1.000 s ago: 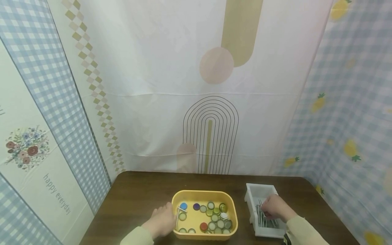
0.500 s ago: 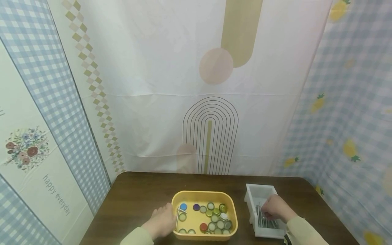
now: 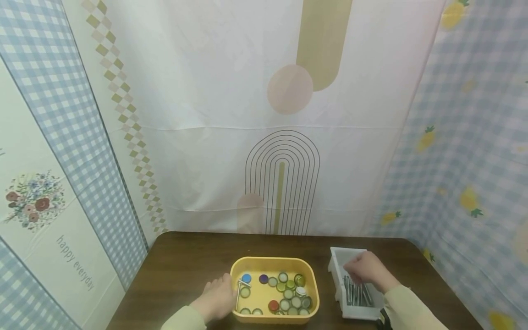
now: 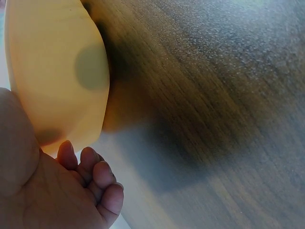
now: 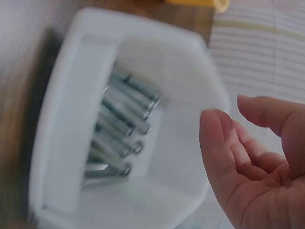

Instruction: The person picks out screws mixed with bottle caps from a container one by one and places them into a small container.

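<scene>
My left hand holds the left side of a yellow tub. In the left wrist view its curled fingers lie by the tub's outer wall; the thumb's tip is out of frame. Bottle caps and two thin silver bolts lie in the tub. My right hand hovers over a white plastic bin. Its thumb and index fingertip stand apart with nothing visible between them. Several long silver bolts, somewhat blurred, lie in the bin.
Both containers stand on a dark brown wooden table, with a strip of tabletop between them. A white patterned cloth hangs behind the table. Checked cloths hang at the left and right sides.
My right hand has risen from the bolts in the white bin and moved slightly toward its far end, uncovering more bolts. The left hand and tub have hardly moved.
</scene>
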The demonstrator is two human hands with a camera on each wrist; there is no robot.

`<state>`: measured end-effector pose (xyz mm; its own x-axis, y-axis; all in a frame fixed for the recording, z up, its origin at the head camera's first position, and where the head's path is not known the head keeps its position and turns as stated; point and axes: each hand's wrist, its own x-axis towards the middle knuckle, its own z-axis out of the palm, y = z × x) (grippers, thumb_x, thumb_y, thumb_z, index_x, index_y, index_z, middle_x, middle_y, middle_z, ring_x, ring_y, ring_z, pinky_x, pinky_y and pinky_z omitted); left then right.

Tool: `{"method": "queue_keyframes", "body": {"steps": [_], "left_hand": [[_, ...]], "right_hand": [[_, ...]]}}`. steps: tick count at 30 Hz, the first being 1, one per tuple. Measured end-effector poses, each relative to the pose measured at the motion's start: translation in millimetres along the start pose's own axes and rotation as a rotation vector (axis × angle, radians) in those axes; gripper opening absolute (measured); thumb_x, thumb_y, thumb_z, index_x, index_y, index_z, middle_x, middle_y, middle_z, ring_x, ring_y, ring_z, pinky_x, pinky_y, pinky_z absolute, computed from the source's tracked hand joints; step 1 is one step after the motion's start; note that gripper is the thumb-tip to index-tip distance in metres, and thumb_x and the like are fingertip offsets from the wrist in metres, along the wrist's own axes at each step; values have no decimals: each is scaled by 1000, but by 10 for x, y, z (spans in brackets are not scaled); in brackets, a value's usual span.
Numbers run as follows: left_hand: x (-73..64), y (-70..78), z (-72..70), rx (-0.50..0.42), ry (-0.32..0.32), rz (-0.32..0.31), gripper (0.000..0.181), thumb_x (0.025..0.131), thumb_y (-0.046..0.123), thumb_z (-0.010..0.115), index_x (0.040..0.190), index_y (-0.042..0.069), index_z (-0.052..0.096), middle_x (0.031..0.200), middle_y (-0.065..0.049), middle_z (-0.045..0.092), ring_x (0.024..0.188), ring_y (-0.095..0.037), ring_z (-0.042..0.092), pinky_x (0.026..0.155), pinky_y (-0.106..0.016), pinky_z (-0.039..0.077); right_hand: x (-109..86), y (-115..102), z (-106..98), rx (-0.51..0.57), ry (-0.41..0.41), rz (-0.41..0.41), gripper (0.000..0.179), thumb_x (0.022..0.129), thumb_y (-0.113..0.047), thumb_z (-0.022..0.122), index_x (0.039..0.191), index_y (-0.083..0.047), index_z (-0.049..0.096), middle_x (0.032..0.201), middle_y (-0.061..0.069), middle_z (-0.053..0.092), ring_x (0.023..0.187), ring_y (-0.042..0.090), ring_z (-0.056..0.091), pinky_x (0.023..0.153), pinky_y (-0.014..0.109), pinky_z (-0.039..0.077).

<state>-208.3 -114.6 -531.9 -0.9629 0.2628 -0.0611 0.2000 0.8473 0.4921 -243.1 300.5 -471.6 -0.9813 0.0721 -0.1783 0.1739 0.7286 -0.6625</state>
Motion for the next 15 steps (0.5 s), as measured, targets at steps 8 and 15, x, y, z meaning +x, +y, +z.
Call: {"method": "queue_keyframes", "body": {"steps": [8, 15], "left_hand": [[-1, -5, -6, -4, -7, -14, 29, 91, 23, 51, 105, -2, 49, 77, -5, 45, 73, -23, 45, 72, -45, 35], [-6, 6, 61, -10, 2, 6, 29, 91, 23, 53, 104, -2, 49, 78, -4, 46, 73, -23, 46, 73, -47, 37]], "right_hand": [[-48, -463, 256, 124, 9, -51, 14, 84, -14, 71, 79, -1, 68, 71, 7, 65, 66, 19, 64, 63, 35, 55], [-49, -896, 745, 201, -98, -146, 15, 83, -12, 72, 78, 2, 70, 67, 9, 65, 59, 17, 61, 61, 35, 55]]}}
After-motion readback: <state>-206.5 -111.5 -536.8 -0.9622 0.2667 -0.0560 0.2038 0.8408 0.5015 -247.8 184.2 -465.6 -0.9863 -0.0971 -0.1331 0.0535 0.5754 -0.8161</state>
